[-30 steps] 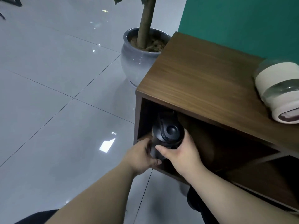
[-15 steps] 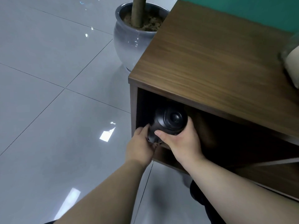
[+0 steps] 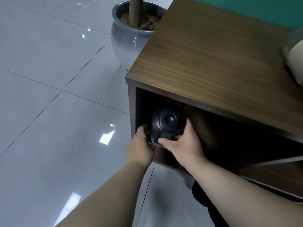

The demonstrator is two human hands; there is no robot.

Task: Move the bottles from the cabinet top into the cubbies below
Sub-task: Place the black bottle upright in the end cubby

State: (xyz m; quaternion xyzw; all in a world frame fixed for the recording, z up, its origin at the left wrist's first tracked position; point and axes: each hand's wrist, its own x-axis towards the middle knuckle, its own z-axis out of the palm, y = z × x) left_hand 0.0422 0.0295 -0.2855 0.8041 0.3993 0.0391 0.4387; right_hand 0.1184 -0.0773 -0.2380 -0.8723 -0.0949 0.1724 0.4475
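Note:
A black bottle [image 3: 167, 123] with a round cap sits inside the leftmost cubby [image 3: 229, 135] of the brown wooden cabinet [image 3: 213, 63], its top facing me. My left hand [image 3: 141, 148] cups its left side and my right hand [image 3: 182, 145] grips its right side and front. A cream and clear bottle [image 3: 295, 58] lies at the right edge of the cabinet top, mostly cut off by the frame. The black bottle's lower body is hidden in the dark cubby.
A grey ceramic plant pot [image 3: 129, 36] with a trunk stands on the floor right behind the cabinet's left end. Glossy grey floor tiles [image 3: 57, 104] spread to the left. A green wall [image 3: 262, 9] backs the cabinet. A second cubby [image 3: 278, 177] opens at lower right.
Both hands have pushed the black bottle deeper into the left cubby. The view has shifted so the cream bottle now sits further toward the right edge.

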